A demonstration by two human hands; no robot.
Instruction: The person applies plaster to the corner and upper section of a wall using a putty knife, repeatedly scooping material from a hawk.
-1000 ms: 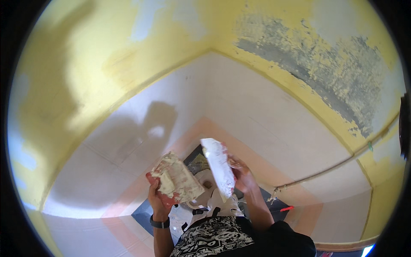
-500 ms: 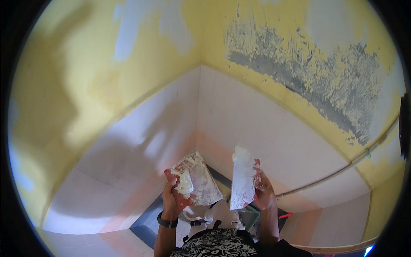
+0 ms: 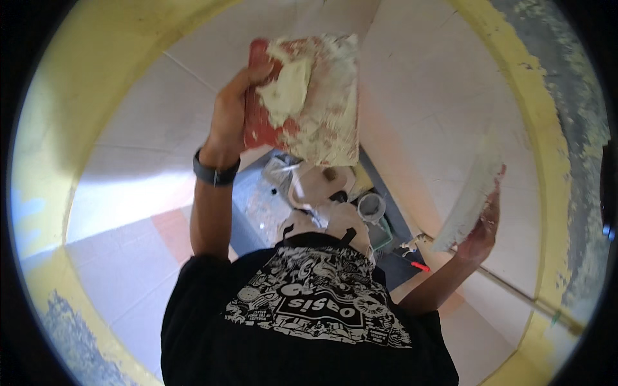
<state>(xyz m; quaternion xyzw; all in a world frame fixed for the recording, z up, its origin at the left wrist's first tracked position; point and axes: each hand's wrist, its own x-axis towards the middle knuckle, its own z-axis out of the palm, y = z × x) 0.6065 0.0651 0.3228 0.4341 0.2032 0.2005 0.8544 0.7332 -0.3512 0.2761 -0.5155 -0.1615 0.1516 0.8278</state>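
My left hand grips the edge of a red putty spreader, its face turned up and smeared with cream putty. A thick lump of putty sits on it near my thumb. Off to the right, my right hand is closed on a second red spreader. White putty coats that one, and it is tilted close to the tiled wall, blurred by motion. Whether it touches the wall I cannot tell.
Below me on the dark floor are a pale basin-like fixture, a round bucket and a green tub. A red-handled tool lies near the right wall. A thin pipe runs along that wall.
My view has tipped downward. The left spreader has come up and nearer, its face now flatter to view. My right hand has swung out to the right with its spreader, away from the left one.
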